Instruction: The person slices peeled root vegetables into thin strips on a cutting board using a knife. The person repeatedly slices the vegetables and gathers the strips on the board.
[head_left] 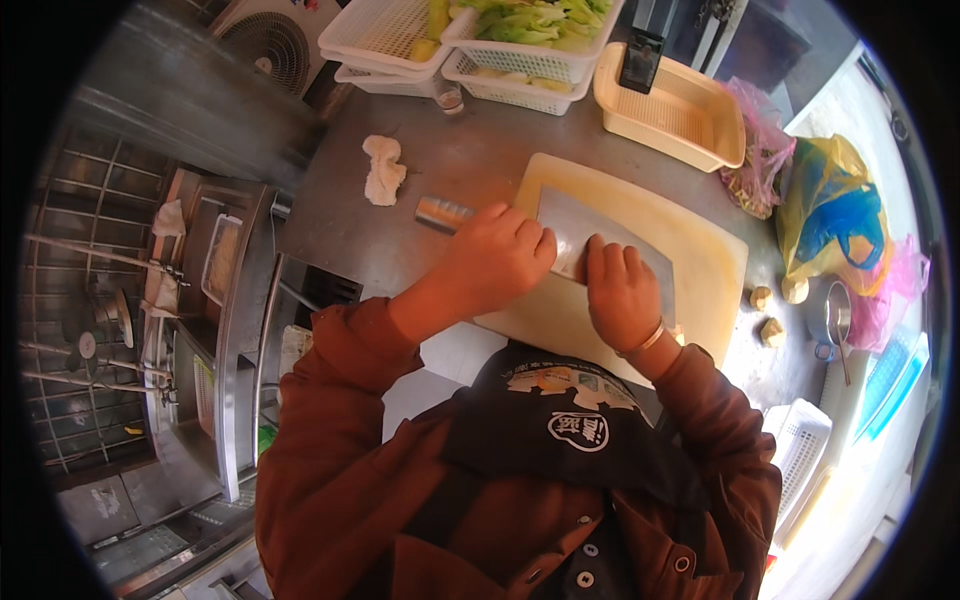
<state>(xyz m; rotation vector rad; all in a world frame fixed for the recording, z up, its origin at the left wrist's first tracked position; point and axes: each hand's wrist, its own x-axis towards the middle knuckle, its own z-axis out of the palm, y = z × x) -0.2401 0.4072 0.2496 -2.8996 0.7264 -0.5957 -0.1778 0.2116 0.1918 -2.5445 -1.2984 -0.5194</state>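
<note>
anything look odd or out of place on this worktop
A dark rectangular phone stands at one end of a cream plastic basket, unusual among food containers. A crumpled white cloth lies loose on the grey metal worktop, left of the pale-yellow rectangular cutting board. No spill or damage stands out.

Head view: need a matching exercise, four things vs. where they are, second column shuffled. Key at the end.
Things
1. Cleaver
2. White cloth
3. Black phone
4. Leafy greens

Places
A. In an upper white basket
B. On the metal table, left of the cutting board
C. Upright at one end of the cream basket
D. Held by the left hand and the right hand

Pairs: 1-D, 2-B, 3-C, 4-A
</note>
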